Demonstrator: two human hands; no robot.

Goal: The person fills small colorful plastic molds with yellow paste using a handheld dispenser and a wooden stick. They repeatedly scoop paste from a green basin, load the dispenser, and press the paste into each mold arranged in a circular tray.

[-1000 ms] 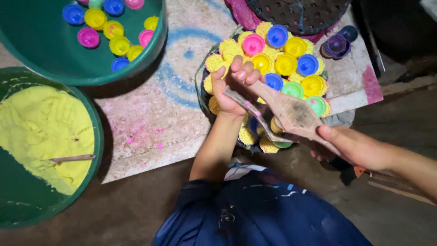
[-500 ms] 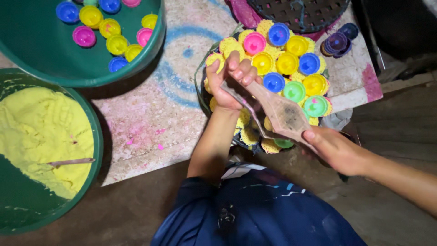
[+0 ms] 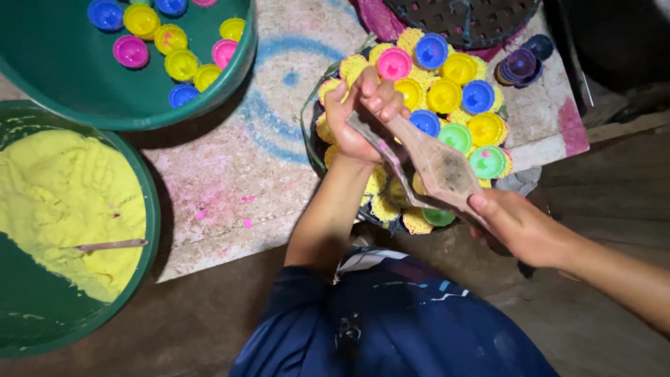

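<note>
Wooden and dusted with powder, a long mould (image 3: 436,167) is gripped at both ends: the left hand (image 3: 359,115) is curled tight around its far, narrow end, and the right hand (image 3: 520,227) pinches the near end from below. It hangs just above a round tray (image 3: 312,136) packed with little cups (image 3: 460,70) in yellow, blue, pink and green, some of them half buried in yellow powder. The risk I see lies in that closeness: if the mould tips or slips out of the right hand's light pinch, it would likely drop onto the filled cups beneath, knocking them over or crushing their shapes. A jolt could also shake loose powder onto the mat (image 3: 230,188). Well apart to the left sit a green tub (image 3: 150,230) of yellow powder with a stick (image 3: 112,245) in it, and a second green basin (image 3: 237,70) holding more cups.
</note>
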